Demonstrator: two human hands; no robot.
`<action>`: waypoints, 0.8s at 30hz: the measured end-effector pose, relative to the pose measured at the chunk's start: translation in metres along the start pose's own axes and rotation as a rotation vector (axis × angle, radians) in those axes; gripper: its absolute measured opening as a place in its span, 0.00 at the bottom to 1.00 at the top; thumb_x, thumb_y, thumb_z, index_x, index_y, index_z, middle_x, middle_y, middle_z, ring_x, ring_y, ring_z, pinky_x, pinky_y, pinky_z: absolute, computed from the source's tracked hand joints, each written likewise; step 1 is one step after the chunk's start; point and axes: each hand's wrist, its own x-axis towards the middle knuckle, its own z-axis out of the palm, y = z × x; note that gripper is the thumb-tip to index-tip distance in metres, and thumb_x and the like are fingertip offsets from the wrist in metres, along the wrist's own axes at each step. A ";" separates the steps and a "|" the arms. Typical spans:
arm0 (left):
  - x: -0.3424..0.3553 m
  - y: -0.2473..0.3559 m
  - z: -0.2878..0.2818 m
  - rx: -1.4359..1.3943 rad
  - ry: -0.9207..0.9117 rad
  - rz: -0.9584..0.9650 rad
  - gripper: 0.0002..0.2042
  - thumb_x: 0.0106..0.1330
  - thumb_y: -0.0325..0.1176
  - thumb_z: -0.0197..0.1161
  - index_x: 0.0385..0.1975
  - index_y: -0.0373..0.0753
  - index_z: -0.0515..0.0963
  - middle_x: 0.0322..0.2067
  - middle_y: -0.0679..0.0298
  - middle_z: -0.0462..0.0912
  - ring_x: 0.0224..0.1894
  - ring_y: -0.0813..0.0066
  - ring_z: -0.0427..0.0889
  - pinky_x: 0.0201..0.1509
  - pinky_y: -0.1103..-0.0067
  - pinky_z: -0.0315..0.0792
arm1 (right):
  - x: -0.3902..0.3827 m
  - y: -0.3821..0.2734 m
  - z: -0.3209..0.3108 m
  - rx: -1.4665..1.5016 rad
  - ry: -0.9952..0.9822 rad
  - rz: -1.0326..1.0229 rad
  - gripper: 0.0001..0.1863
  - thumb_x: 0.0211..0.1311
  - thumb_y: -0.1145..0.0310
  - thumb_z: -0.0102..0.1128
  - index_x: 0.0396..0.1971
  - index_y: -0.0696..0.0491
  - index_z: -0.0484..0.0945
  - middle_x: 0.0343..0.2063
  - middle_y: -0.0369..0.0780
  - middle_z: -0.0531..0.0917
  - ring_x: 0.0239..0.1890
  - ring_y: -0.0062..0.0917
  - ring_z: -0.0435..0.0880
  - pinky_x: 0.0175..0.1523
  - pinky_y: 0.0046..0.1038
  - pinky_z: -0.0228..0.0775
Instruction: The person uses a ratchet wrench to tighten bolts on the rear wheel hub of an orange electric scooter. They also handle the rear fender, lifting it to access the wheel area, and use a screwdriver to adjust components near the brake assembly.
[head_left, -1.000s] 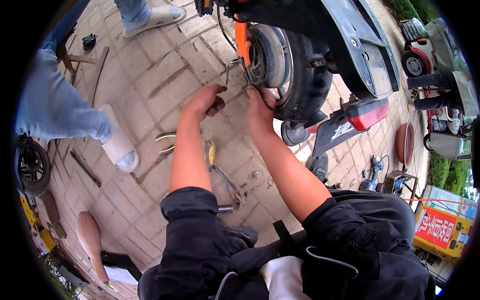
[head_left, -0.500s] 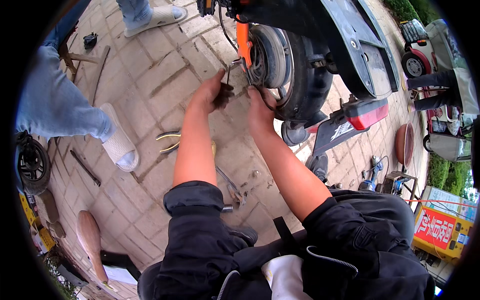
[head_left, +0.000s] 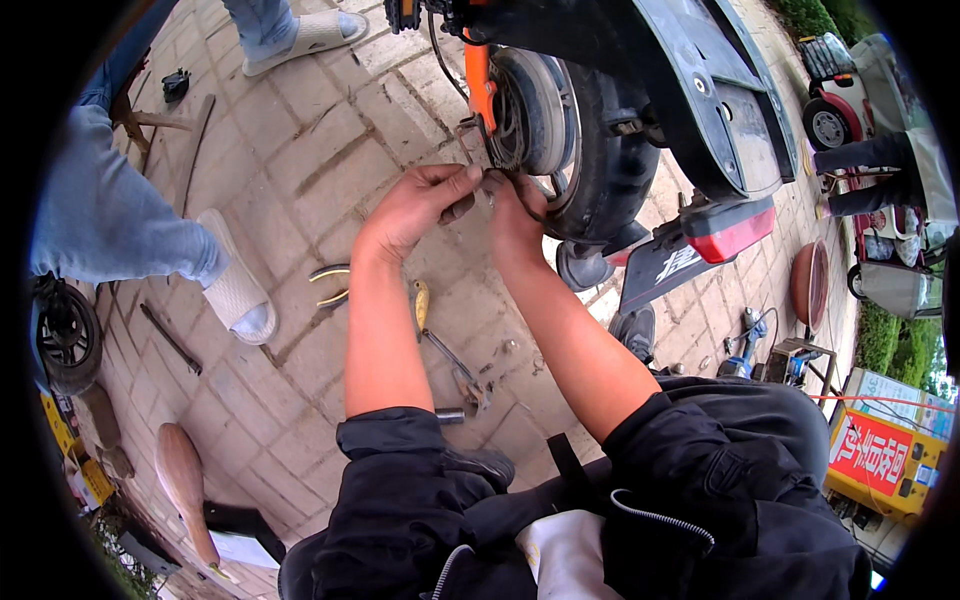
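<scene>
A scooter's rear wheel (head_left: pixel 610 150) stands in front of me, its grey hub (head_left: pixel 540 110) facing left beside an orange swingarm (head_left: pixel 481 85). My left hand (head_left: pixel 415 208) is just left of the hub, thumb and fingers pinched together. What lies in that pinch is too small to make out. Against it, my right hand (head_left: pixel 517 215) is closed at the lower edge of the hub; its fingertips are partly hidden. A dark cable (head_left: pixel 535 208) runs past the right hand. Above the left fingertips, a thin bent metal rod (head_left: pixel 466 145) sits at the swingarm's end.
On the paving lie pliers (head_left: pixel 330 285), a yellow-handled screwdriver (head_left: pixel 421 305), a metal socket (head_left: pixel 450 415) and a dark bar (head_left: pixel 170 338). A person in jeans (head_left: pixel 110 200) and slippers is at the left. A blue power tool (head_left: pixel 742 350) and brown bowl (head_left: pixel 808 285) are at right.
My left hand has moved right and slightly down, away from the bent rod, and its fingertips now meet my right hand. The right hand has barely shifted.
</scene>
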 end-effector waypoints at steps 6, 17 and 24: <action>0.007 -0.012 0.014 0.084 0.205 0.245 0.18 0.48 0.34 0.70 0.37 0.37 0.74 0.29 0.69 0.75 0.28 0.81 0.68 0.31 0.83 0.63 | -0.001 -0.006 0.003 0.040 0.005 0.046 0.10 0.56 0.70 0.53 0.30 0.62 0.75 0.26 0.38 0.78 0.30 0.18 0.73 0.36 0.20 0.64; 0.020 -0.020 -0.007 0.510 0.170 0.004 0.20 0.42 0.37 0.73 0.32 0.32 0.75 0.28 0.61 0.78 0.32 0.72 0.74 0.38 0.76 0.67 | -0.007 -0.013 0.001 -0.039 -0.016 0.002 0.10 0.57 0.68 0.54 0.28 0.62 0.74 0.25 0.38 0.77 0.29 0.17 0.73 0.35 0.20 0.64; 0.030 -0.038 -0.015 0.662 0.275 0.098 0.19 0.43 0.41 0.73 0.26 0.33 0.73 0.21 0.60 0.76 0.25 0.69 0.73 0.32 0.74 0.67 | -0.002 -0.010 -0.001 -0.085 -0.027 -0.001 0.11 0.56 0.68 0.54 0.30 0.63 0.75 0.25 0.38 0.78 0.29 0.18 0.72 0.36 0.20 0.64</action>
